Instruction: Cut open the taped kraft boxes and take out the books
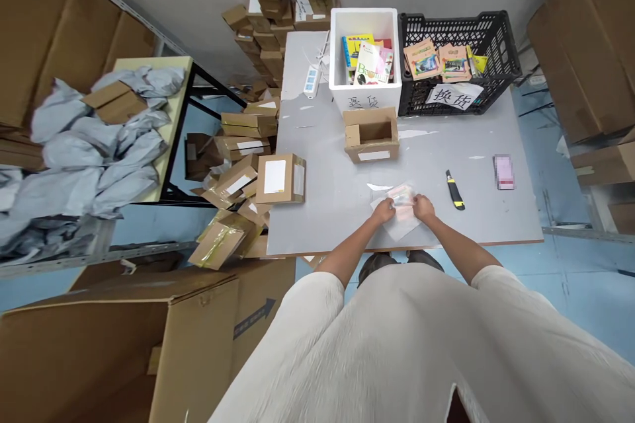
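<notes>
A flat pinkish packet in translucent plastic wrapping [404, 201] is low over the front part of the grey table. My left hand [383, 211] pinches its left side, fingers closed on the wrapping. Closed on the opposite side is my right hand [424, 208]. Part of the wrap hangs toward the table's front edge. An open cardboard box [372, 135] stands just beyond the packet. To the right of my right hand lies a black and yellow utility knife [455, 190].
At the back are a white foam box [364, 94] with books and a black crate [459, 16] holding pink packs. A pink phone-like object [505, 172] lies right. A closed carton [281, 178] sits at the left edge, beside piled cartons [248, 124]. Grey parcels [79, 145] cover a side table.
</notes>
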`<control>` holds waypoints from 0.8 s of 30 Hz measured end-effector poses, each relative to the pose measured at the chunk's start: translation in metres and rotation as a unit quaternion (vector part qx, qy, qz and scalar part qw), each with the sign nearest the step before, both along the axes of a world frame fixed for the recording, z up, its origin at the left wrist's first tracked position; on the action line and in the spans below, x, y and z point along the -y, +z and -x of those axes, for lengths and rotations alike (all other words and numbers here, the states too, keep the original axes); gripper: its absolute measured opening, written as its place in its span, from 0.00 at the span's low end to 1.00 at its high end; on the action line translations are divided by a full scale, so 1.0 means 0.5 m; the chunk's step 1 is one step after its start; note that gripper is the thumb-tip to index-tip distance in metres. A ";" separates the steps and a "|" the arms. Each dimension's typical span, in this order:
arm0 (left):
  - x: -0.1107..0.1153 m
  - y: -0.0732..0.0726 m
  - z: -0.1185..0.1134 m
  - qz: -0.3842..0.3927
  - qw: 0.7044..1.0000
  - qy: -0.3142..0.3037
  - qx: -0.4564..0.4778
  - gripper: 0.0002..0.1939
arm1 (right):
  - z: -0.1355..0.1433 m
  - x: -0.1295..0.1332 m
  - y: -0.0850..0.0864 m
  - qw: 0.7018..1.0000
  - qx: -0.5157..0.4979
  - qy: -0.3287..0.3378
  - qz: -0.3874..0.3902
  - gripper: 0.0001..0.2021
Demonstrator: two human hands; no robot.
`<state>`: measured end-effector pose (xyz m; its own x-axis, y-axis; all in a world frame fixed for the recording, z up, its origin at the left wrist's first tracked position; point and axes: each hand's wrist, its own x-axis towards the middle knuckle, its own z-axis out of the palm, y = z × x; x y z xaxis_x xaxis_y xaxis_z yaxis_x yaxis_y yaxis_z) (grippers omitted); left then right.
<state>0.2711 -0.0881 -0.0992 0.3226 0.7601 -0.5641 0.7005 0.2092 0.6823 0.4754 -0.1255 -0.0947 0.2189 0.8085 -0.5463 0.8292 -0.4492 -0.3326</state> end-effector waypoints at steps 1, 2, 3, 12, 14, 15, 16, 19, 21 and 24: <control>-0.003 0.001 0.002 -0.002 1.000 0.002 0.000 0.16 | -0.005 -0.007 0.001 1.000 -0.005 -0.004 -0.002 0.18; -0.005 0.002 0.004 -0.006 1.000 0.005 0.002 0.16 | -0.010 -0.015 0.003 1.000 -0.008 -0.009 -0.006 0.16; -0.009 0.002 0.005 -0.010 1.000 0.008 0.005 0.17 | -0.016 -0.025 0.007 1.000 -0.011 -0.016 -0.014 0.15; -0.050 0.033 -0.009 -0.066 0.992 0.066 0.089 0.31 | -0.036 -0.120 0.076 0.949 -0.236 -0.176 -0.116 0.07; -0.058 0.049 -0.014 -0.074 0.988 0.078 0.109 0.39 | -0.025 -0.126 0.093 0.921 -0.316 -0.206 -0.097 0.07; -0.061 0.058 -0.016 -0.079 0.987 0.081 0.118 0.42 | -0.017 -0.127 0.101 0.908 -0.352 -0.212 -0.085 0.08; -0.064 0.067 -0.017 -0.087 0.985 0.080 0.125 0.42 | -0.009 -0.126 0.108 0.897 -0.381 -0.211 -0.071 0.10; -0.071 0.096 -0.014 -0.130 0.982 0.053 0.125 0.26 | 0.014 -0.125 0.126 0.888 -0.418 -0.185 -0.048 0.14; -0.076 0.116 -0.007 -0.163 0.980 0.032 0.108 0.10 | 0.022 -0.128 0.139 0.897 -0.403 -0.170 -0.064 0.15; -0.089 0.144 0.007 -0.188 0.977 0.056 0.079 0.05 | 0.022 -0.136 0.165 0.913 -0.356 -0.144 -0.142 0.16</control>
